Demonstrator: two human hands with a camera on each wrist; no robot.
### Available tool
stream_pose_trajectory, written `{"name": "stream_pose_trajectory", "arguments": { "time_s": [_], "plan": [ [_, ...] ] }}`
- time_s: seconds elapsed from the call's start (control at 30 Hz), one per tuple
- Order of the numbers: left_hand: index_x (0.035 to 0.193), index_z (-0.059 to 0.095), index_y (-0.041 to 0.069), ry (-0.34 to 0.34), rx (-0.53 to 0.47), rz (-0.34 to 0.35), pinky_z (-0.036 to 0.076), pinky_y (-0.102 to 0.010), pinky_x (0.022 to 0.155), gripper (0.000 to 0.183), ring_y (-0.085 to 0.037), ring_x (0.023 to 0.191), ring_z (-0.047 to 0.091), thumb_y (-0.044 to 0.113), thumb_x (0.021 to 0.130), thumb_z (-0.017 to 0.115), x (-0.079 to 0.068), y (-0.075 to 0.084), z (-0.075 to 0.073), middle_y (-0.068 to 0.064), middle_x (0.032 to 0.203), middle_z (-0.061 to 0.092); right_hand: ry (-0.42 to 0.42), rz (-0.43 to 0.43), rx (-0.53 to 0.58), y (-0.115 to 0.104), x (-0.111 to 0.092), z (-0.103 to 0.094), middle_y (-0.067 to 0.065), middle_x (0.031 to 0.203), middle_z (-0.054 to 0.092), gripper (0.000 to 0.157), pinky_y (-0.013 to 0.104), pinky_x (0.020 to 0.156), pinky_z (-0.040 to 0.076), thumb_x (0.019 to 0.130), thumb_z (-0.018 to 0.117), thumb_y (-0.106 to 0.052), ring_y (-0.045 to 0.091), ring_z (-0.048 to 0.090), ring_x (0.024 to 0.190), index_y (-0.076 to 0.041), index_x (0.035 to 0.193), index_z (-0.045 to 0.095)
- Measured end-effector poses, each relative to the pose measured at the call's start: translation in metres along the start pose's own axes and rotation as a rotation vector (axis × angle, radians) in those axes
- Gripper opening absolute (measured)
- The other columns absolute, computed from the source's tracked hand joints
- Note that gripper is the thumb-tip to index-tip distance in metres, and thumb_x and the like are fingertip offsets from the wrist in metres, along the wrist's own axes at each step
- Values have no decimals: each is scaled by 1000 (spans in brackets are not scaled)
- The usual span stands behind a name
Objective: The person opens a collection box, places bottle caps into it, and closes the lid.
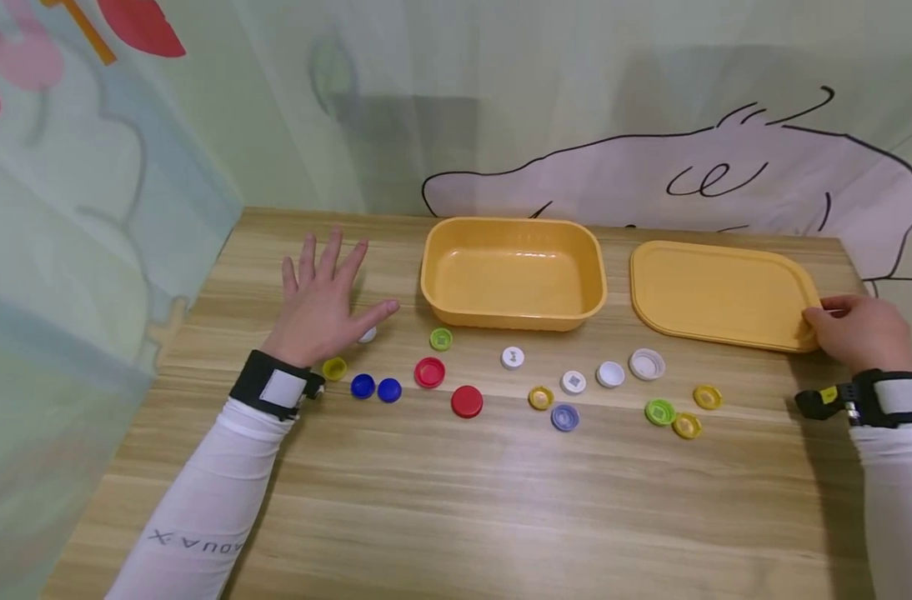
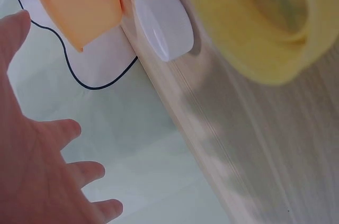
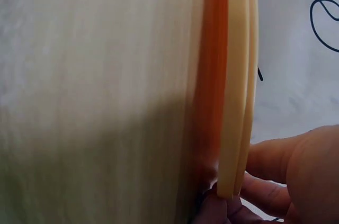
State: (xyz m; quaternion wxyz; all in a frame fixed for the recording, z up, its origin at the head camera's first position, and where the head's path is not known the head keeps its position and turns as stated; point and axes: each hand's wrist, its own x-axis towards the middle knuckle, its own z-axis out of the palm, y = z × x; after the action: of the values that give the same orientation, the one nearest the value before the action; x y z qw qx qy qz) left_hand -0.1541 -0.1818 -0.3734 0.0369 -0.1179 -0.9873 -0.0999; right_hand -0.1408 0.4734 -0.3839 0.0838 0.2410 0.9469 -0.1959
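Observation:
My right hand (image 1: 864, 333) pinches the right end of a flat yellow lid (image 1: 726, 296), thumb on top and fingers under its edge, as the right wrist view shows. My left hand (image 1: 321, 308) is spread with straight fingers above the left part of the table, holding nothing. Below its thumb lies a white bottle cap (image 2: 165, 23), partly covered in the head view. A yellow cap (image 1: 334, 369) sits beside the left wrist, with two blue caps (image 1: 362, 386) to its right. Between the hands stands a yellow rectangular box (image 1: 513, 283), with nothing inside it.
Several more caps lie scattered in front of the box, among them a red cap (image 1: 467, 402), a green cap (image 1: 660, 412) and a large white cap (image 1: 647, 364). The wooden table (image 1: 463, 517) ends at the back against a printed curtain (image 1: 546, 100).

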Motion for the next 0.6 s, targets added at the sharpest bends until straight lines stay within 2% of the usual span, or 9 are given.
{"name": "stream_pose_trajectory", "arguments": {
  "time_s": [0.37,0.53,0.6],
  "plan": [
    [163,18,21,-6,-11,0,-10,-67,110,100,-42,148,-12,83,86,37,0,-1,0,-12,167,-2,30,-31,-19,1,0,-1,38,114,47,54,37,59,46,105,42,-29,46,48,93,18,132,44],
    [163,18,21,-12,-3,-1,-10,-66,110,101,-41,148,-12,84,85,37,1,1,-1,-12,167,-2,56,-46,-26,1,-3,-3,40,117,46,51,43,63,47,100,44,-20,49,48,96,19,133,41],
    [163,18,21,-14,3,-3,-10,-66,110,102,-41,148,-12,84,85,36,1,1,-1,-12,167,-2,66,-53,-25,-5,-7,-4,40,120,44,53,48,68,48,101,44,-21,50,46,98,17,137,38]
  ]
}}
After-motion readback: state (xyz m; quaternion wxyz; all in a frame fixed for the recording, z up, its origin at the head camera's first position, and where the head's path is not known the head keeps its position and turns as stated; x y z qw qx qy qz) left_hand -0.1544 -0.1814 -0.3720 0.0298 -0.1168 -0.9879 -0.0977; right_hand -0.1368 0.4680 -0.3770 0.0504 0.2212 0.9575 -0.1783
